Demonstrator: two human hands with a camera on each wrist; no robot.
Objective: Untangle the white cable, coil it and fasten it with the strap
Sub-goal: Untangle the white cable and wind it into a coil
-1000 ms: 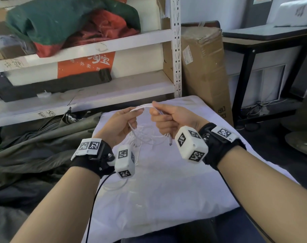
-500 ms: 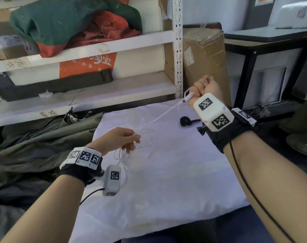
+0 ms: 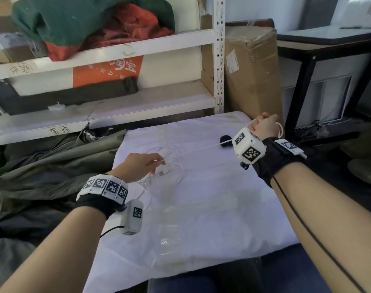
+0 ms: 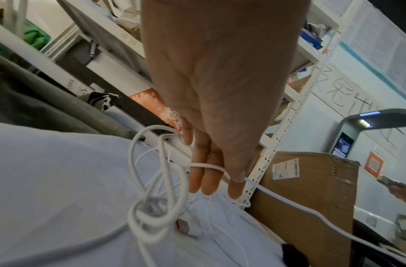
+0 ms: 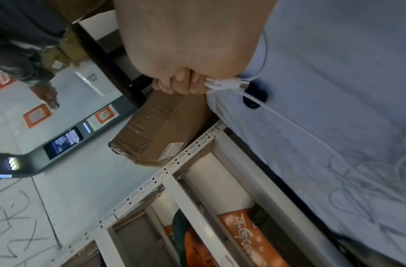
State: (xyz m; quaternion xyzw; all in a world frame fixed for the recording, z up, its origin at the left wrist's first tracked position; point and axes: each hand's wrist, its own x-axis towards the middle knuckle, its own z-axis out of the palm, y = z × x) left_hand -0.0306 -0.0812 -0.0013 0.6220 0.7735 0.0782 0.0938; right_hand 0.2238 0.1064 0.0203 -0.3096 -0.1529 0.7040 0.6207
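The left hand (image 3: pixel 138 167) is held low over the white sheet (image 3: pixel 212 208), its fingers (image 4: pixel 198 177) nearly straight and pointing down. The white cable (image 3: pixel 198 149) is passed across those fingers and pinned under the thumb in the left wrist view. Just below the fingertips a tangled bunch of loops hangs, with a plug end among them, and further loops are spread on the sheet beside them. From the thumb one strand is drawn taut across the sheet to the right hand (image 3: pixel 265 124), which is clenched in a fist. The cable's other plug end is gripped in that fist, a loop showing beside the knuckles. The black strap (image 3: pixel 225 141) lies on the sheet just beneath the right hand's fingers. Beyond them a cardboard box (image 3: pixel 252 72) stands beside a white shelf (image 3: pixel 108 102).
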